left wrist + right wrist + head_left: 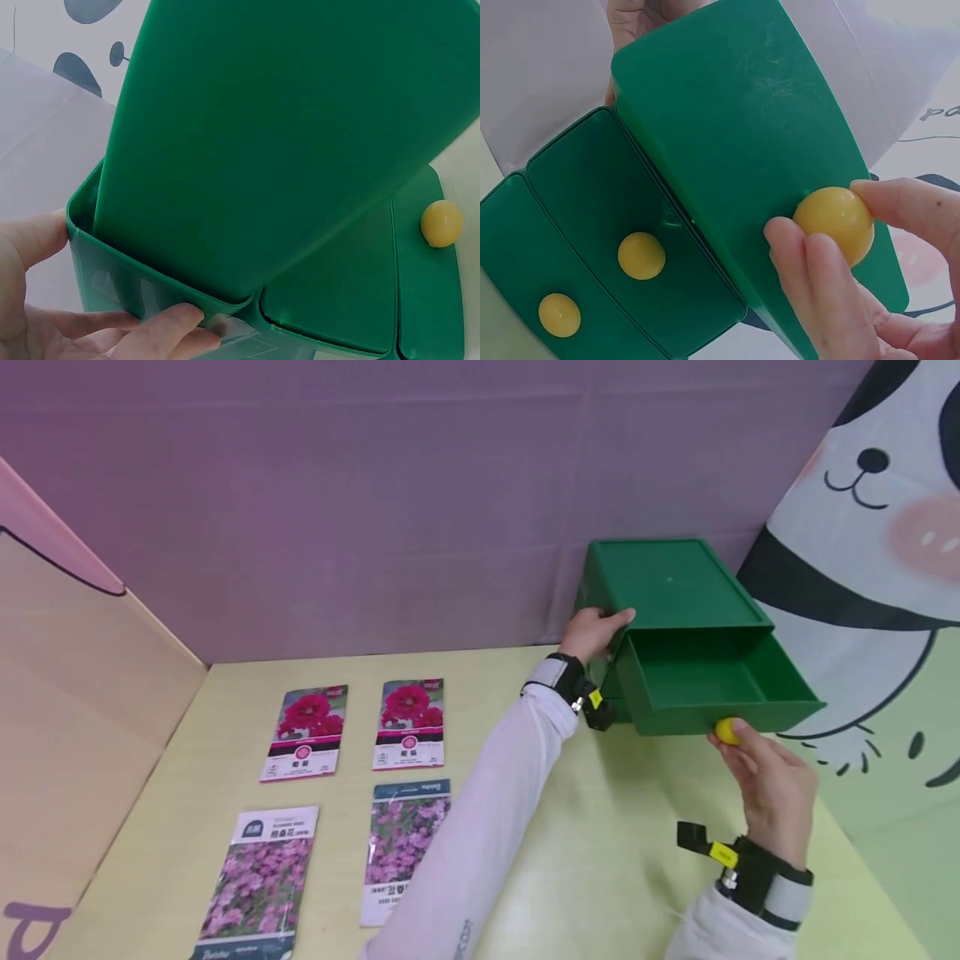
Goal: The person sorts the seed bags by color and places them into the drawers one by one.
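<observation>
The bottom seed packets (255, 885) are cut off below.

Both hands (772, 785) seemingly hold the green drawer box (675, 627).

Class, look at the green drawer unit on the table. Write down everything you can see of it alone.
The green drawer unit looks like smooth moulded plastic and stands at the table's far right, against the purple backdrop. It has three drawers, each with a round yellow knob. The top drawer is pulled out and looks empty; the two lower drawers are closed. The right hand pinches the top drawer's knob, and the left hand holds the unit's left side.
</observation>
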